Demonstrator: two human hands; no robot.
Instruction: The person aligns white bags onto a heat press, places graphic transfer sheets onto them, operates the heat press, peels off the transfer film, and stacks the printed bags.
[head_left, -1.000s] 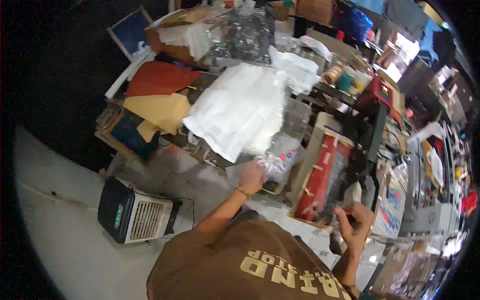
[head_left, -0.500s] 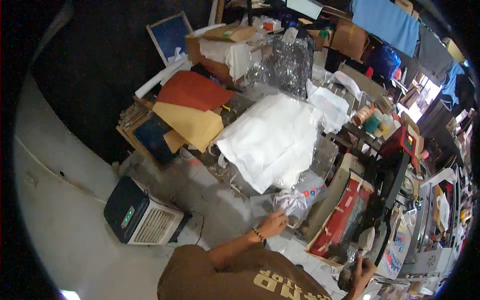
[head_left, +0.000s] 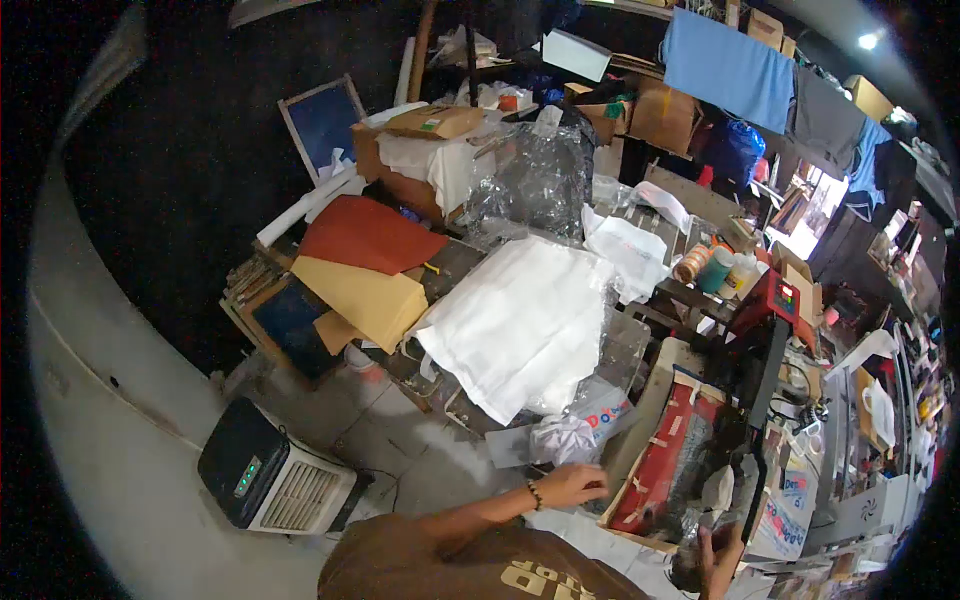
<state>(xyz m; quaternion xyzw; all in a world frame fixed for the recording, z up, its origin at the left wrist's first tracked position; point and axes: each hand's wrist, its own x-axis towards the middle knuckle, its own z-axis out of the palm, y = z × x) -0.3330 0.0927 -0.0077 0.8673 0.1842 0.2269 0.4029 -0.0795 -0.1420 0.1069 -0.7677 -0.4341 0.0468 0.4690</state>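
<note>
My left hand (head_left: 578, 486), with a dark bead bracelet at the wrist, hovers at the table's near edge, fingers loosely bent and nothing in them. Just beyond it lies a crumpled whitish bundle (head_left: 562, 440) on a clear plastic bag with printed letters (head_left: 606, 412). Low on the right, my right hand (head_left: 720, 560) is curled beside a dark rounded shape; what its fingers hold is not clear. Between the hands is a machine with a long red taped bed (head_left: 660, 455). A small white piece (head_left: 717, 492) lies near its right side.
White sheets (head_left: 525, 320) cover the table. Yellow (head_left: 365, 300) and rust-red (head_left: 370, 235) sheets lie to the left. An air cooler (head_left: 280, 470) stands on the floor. Bottles (head_left: 716, 270) and a red control box (head_left: 772, 300) are at right. Blue cloth (head_left: 728, 70) hangs above.
My left hand has let go of the crumpled bundle and drawn back to the right, toward the machine. My right hand stays low at the machine's near end. The camera view has shifted.
</note>
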